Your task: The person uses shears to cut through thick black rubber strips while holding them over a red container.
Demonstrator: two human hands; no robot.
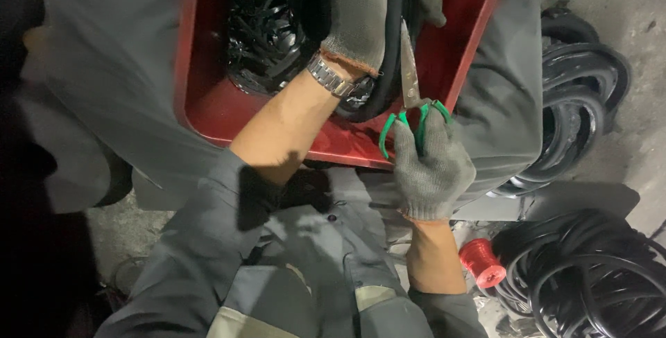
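The gloved left hand [357,15] is closed around a thick black rubber hose [394,40] over the red tray [208,102], while the gloved right hand [431,165] grips green-handled scissors [411,95] just beside it, so a slipping blade could nick the left wrist.

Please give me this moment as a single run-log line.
left hand: gloved, gripping black rubber tube | right hand: gloved, holding green-handled scissors, blades up beside tube | red tray: black rings inside
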